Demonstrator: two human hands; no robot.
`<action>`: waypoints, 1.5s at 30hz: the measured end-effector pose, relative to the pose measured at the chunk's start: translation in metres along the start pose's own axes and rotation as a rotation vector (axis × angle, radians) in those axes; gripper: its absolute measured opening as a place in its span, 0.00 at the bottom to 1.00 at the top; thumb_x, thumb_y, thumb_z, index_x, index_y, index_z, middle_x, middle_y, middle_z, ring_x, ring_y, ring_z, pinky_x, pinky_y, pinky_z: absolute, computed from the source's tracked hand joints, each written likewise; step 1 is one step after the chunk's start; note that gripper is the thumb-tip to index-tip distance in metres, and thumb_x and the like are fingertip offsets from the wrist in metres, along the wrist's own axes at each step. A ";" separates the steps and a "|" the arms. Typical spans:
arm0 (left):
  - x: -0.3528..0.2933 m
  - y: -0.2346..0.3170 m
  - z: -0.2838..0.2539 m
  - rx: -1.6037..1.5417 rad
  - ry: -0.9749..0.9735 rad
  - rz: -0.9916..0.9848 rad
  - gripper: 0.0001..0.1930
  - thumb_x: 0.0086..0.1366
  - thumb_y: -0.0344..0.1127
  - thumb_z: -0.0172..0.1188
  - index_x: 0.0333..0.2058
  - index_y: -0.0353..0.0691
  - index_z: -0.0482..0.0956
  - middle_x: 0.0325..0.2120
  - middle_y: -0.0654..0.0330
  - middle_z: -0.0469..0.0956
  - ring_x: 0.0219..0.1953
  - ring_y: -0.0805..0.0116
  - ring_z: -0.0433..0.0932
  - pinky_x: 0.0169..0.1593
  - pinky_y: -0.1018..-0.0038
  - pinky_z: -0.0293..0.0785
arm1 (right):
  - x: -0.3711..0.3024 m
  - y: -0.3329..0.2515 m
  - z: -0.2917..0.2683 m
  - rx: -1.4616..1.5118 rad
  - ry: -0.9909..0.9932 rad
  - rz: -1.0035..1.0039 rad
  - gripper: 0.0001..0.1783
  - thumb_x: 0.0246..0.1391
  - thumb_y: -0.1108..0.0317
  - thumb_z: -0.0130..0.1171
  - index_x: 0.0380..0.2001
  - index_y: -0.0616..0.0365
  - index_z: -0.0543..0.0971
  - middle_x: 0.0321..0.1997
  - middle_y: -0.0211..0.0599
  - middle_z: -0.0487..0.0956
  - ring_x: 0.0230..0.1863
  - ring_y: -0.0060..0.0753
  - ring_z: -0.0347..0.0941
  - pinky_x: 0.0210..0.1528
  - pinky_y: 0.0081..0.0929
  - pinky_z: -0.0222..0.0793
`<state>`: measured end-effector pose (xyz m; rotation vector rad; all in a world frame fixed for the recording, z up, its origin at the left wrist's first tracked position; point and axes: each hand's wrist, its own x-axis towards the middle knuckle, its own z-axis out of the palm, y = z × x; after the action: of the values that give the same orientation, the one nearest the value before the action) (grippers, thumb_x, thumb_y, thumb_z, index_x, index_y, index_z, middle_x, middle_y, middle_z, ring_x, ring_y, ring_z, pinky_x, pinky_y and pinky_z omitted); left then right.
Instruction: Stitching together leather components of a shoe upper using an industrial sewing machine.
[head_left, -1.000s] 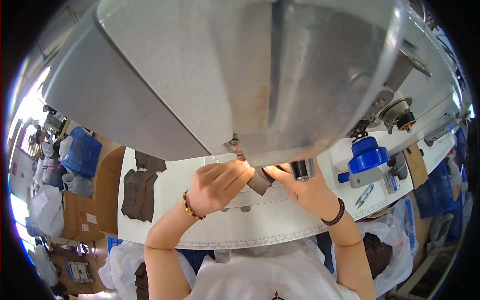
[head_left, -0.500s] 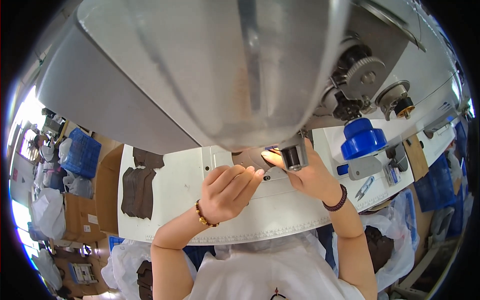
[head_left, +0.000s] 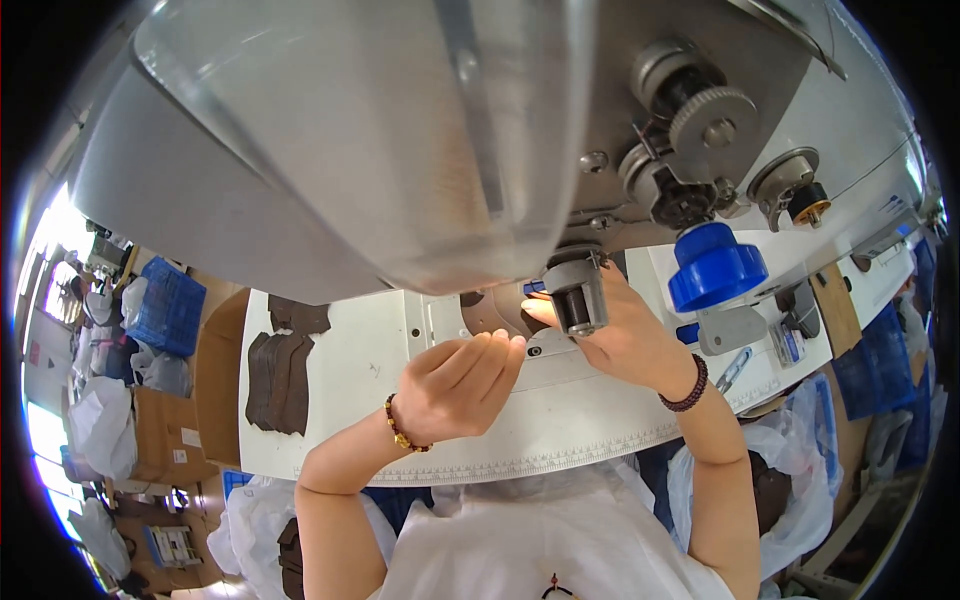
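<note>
Under machine head: both hands [head_left: 455,385] [head_left: 625,335] flatten brown piece [head_left: 490,310]; axis unclear.

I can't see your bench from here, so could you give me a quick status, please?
Left hand open beside brown piece. Right hand pressing it under machine head. Machine hides the contact.

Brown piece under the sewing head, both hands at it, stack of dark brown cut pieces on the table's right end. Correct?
Not quite. In the head view the stack of dark brown cut pieces lies on the table's left end, not the right. The left hand and right hand are both at the brown piece under the sewing head.
</note>
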<state>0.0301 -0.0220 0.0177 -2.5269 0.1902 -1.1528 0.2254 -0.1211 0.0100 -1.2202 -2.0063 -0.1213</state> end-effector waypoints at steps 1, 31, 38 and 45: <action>0.000 -0.001 0.000 0.005 -0.010 0.016 0.10 0.45 0.21 0.62 0.30 0.33 0.80 0.24 0.63 0.75 0.28 0.76 0.74 0.27 0.84 0.72 | 0.000 0.001 0.000 -0.001 -0.001 -0.006 0.24 0.39 0.84 0.53 0.44 0.57 0.76 0.47 0.38 0.75 0.55 0.40 0.67 0.61 0.44 0.52; 0.000 -0.025 0.001 -0.080 -0.045 -0.026 0.11 0.44 0.24 0.62 0.30 0.34 0.79 0.28 0.60 0.76 0.31 0.72 0.76 0.29 0.82 0.76 | -0.001 -0.003 0.017 -0.150 0.170 0.102 0.16 0.39 0.74 0.61 0.36 0.51 0.80 0.41 0.35 0.78 0.45 0.40 0.74 0.44 0.34 0.70; -0.006 -0.030 0.003 -0.137 -0.011 -0.069 0.11 0.43 0.24 0.61 0.30 0.34 0.79 0.29 0.60 0.76 0.31 0.69 0.78 0.26 0.80 0.76 | -0.003 -0.016 0.026 -0.192 0.112 0.209 0.13 0.38 0.76 0.60 0.31 0.51 0.80 0.36 0.29 0.79 0.42 0.35 0.74 0.47 0.37 0.68; -0.016 -0.035 0.010 -0.233 -0.009 -0.118 0.15 0.45 0.23 0.62 0.36 0.32 0.79 0.29 0.61 0.72 0.28 0.71 0.76 0.25 0.80 0.76 | -0.002 -0.018 0.028 -0.643 0.111 -0.027 0.13 0.35 0.72 0.58 0.30 0.53 0.78 0.36 0.32 0.76 0.39 0.38 0.72 0.39 0.40 0.63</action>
<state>0.0257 0.0174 0.0134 -2.7793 0.1849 -1.2265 0.1957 -0.1200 -0.0058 -1.5260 -1.9440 -0.8831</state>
